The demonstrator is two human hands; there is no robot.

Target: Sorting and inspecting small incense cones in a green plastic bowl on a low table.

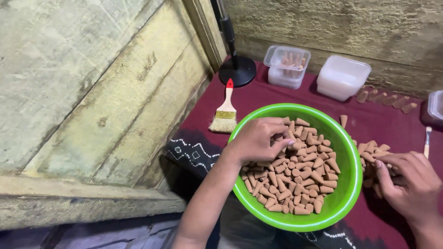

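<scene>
The left hand (258,138) reaches into the green bowl (348,184), fingers (282,144) curled narrow over the brown cones (295,177), pinching at the top of the heap; the right hand (410,182) rests beside the bowl's rim, fingers bent on a smaller pile of cones (369,152) on the maroon cloth (277,94); whether it grips one I cannot tell; further out lie a brush (224,113), two plastic tubs (342,76) and a black stand (237,69).

Left hand (258,138) covers some cones; right-edge container (435,105) cut off.
</scene>
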